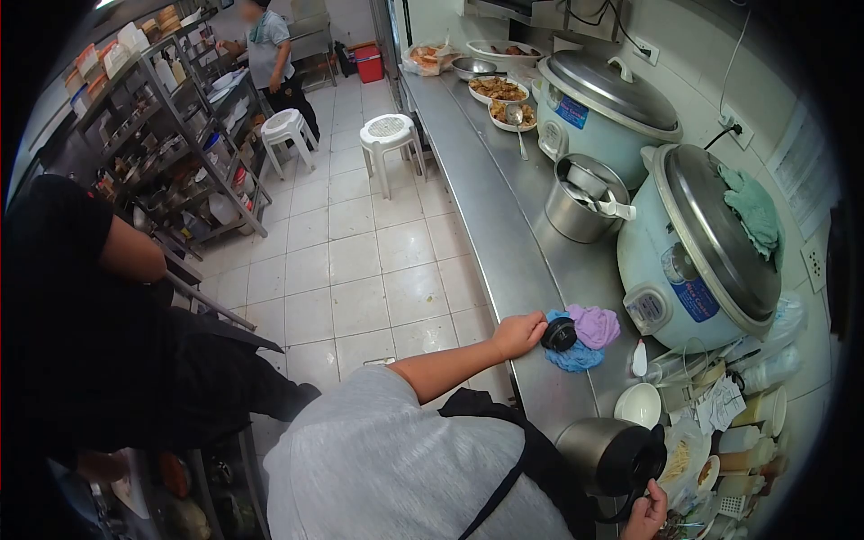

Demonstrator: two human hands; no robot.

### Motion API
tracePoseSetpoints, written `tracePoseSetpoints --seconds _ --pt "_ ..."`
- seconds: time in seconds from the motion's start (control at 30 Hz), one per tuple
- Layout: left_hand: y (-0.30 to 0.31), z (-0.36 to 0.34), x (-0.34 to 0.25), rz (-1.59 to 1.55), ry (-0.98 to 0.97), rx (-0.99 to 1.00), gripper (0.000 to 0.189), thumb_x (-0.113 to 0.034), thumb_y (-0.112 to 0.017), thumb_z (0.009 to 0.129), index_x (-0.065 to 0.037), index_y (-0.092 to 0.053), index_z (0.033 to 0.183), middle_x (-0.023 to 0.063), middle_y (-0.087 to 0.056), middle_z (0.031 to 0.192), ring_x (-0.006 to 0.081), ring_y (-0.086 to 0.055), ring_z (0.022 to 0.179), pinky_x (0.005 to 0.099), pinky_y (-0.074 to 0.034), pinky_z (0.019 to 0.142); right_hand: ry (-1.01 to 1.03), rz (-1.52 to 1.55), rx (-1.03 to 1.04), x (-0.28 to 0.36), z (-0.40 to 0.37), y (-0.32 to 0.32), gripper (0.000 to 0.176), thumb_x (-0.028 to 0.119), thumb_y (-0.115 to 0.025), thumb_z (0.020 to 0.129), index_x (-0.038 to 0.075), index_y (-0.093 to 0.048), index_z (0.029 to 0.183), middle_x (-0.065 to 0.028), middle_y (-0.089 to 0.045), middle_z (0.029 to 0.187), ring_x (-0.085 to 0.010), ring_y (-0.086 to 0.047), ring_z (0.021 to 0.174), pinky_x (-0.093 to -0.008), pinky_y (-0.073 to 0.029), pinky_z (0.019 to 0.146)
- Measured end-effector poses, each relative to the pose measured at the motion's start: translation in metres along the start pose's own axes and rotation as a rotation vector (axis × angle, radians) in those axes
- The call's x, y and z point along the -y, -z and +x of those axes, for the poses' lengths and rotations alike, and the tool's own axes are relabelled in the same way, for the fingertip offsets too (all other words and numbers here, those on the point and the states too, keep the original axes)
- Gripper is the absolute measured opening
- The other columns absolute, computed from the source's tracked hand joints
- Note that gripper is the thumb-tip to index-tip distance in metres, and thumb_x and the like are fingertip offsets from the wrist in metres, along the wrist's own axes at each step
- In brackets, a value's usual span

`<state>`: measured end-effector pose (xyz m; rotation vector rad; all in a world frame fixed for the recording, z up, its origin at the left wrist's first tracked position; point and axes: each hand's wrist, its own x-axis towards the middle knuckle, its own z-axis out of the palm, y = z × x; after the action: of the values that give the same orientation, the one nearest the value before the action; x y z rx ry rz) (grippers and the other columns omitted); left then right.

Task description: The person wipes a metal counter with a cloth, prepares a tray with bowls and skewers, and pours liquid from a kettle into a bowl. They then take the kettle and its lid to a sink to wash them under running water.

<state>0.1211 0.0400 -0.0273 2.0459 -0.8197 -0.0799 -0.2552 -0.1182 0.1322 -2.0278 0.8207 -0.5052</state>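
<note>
My left hand (519, 336) is closed at the edge of a round black lid (559, 335), its fingers partly hidden. The lid is against a blue cloth (576, 356) and a purple cloth (594, 325) on the steel counter. Near the counter's front, a steel jug (589, 453) with a black top stands beside my body. My right hand (646, 513) is curled around the jug's black handle at the lower right. A white bowl (638, 406) sits just past the jug.
Two big rice cookers (697, 261) and a steel pot (587, 198) line the wall. Food dishes (499, 88) stand farther along. Bottles and containers (742, 450) crowd the right. A person in black (90, 315) is at left; another (270, 54) stands behind white stools (390, 135).
</note>
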Motion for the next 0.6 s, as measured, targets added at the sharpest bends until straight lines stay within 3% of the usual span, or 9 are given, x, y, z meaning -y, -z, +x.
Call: tracePoseSetpoints --seconds 0.07,0.1,0.17,0.2,0.23,0.33,0.4,0.5,0.6 --pt "0.001 -0.001 -0.002 -0.019 0.011 0.002 0.019 -0.027 -0.043 0.084 -0.01 -0.051 0.087 0.0133 -0.058 0.072 0.0324 -0.057 0.069 0.0395 -0.044 0.061 0.061 -0.009 -0.007 -0.002 -0.001 -0.002 0.034 0.013 -0.053 0.081 -0.001 -0.052 0.112 -0.0023 -0.054 0.084 -0.0072 -0.041 0.064 -0.0202 -0.036 0.057" --pt "-0.001 0.0 0.001 0.001 0.029 -0.014 0.019 -0.027 -0.044 0.084 -0.01 -0.051 0.087 0.0135 -0.058 0.072 0.0328 -0.057 0.07 0.0398 -0.045 0.062 0.123 0.131 -0.018 -0.012 0.002 -0.006 0.041 0.008 -0.052 0.073 -0.001 -0.046 0.112 -0.0038 -0.053 0.084 -0.0089 -0.046 0.066 -0.0217 -0.038 0.058" --pt "-0.008 0.001 0.005 0.014 0.07 -0.003 0.02 -0.027 -0.044 0.083 -0.01 -0.052 0.088 0.0146 -0.058 0.074 0.0341 -0.057 0.072 0.041 -0.045 0.064 0.169 0.307 -0.107 -0.029 -0.009 -0.021 0.068 0.025 -0.061 0.063 -0.003 -0.034 0.118 -0.0061 -0.052 0.087 -0.0112 -0.05 0.072 -0.0237 -0.041 0.062" --pt "-0.009 0.003 0.005 -0.01 0.016 -0.012 0.021 -0.028 -0.043 0.084 -0.01 -0.053 0.089 0.0158 -0.058 0.076 0.0354 -0.056 0.072 0.0418 -0.044 0.065 0.163 0.344 -0.174 -0.022 -0.013 -0.031 0.092 0.047 -0.071 0.061 -0.005 -0.028 0.124 -0.0068 -0.051 0.092 -0.0118 -0.049 0.075 -0.0244 -0.041 0.065" --pt "-0.011 0.003 0.007 0.008 0.007 0.001 0.021 -0.027 -0.042 0.084 -0.009 -0.052 0.089 0.017 -0.058 0.076 0.0364 -0.056 0.073 0.0423 -0.044 0.064 0.05 0.355 -0.265 -0.01 -0.02 -0.045 0.098 0.049 -0.072 0.058 -0.003 -0.024 0.125 -0.0053 -0.05 0.09 -0.0126 -0.05 0.078 -0.0263 -0.041 0.072" --pt "-0.014 0.003 0.008 0.003 -0.047 -0.098 0.018 -0.025 -0.045 0.084 -0.009 -0.053 0.085 0.0169 -0.058 0.069 0.0368 -0.056 0.066 0.0438 -0.043 0.057 0.125 0.494 -0.261 -0.052 -0.042 -0.072 0.054 0.022 -0.066 0.069 0.0 -0.039 0.111 -0.0052 -0.051 0.081 -0.0142 -0.051 0.076 -0.0292 -0.042 0.073" --pt "-0.008 0.002 0.004 -0.021 -0.076 -0.108 0.017 -0.023 -0.046 0.084 -0.008 -0.054 0.085 0.0161 -0.058 0.067 0.035 -0.057 0.063 0.041 -0.044 0.057 0.093 0.509 -0.292 -0.059 -0.046 -0.084 0.019 0.011 -0.058 0.074 0.002 -0.048 0.087 -0.0057 -0.051 0.073 -0.0146 -0.051 0.071 -0.0299 -0.043 0.068" --pt "-0.006 0.0 0.001 -0.028 -0.076 -0.098 0.016 -0.021 -0.045 0.084 -0.007 -0.054 0.083 0.0138 -0.058 0.065 0.0322 -0.058 0.061 0.0378 -0.044 0.055 0.12 0.531 -0.393 -0.036 -0.039 -0.088 0.01 0.007 -0.052 0.076 0.004 -0.046 0.069 -0.0054 -0.049 0.065 -0.0139 -0.05 0.064 -0.0289 -0.042 0.061" --pt "-0.004 0.002 -0.002 -0.025 -0.086 -0.094 0.016 -0.02 -0.045 0.084 -0.007 -0.054 0.083 0.0133 -0.058 0.065 0.0311 -0.058 0.06 0.0373 -0.044 0.054 0.178 0.593 -0.399 -0.042 -0.032 -0.081 0.018 0.017 -0.054 0.081 0.005 -0.045 0.07 -0.0032 -0.043 0.06 -0.0136 -0.046 0.057 -0.0274 -0.038 0.054"
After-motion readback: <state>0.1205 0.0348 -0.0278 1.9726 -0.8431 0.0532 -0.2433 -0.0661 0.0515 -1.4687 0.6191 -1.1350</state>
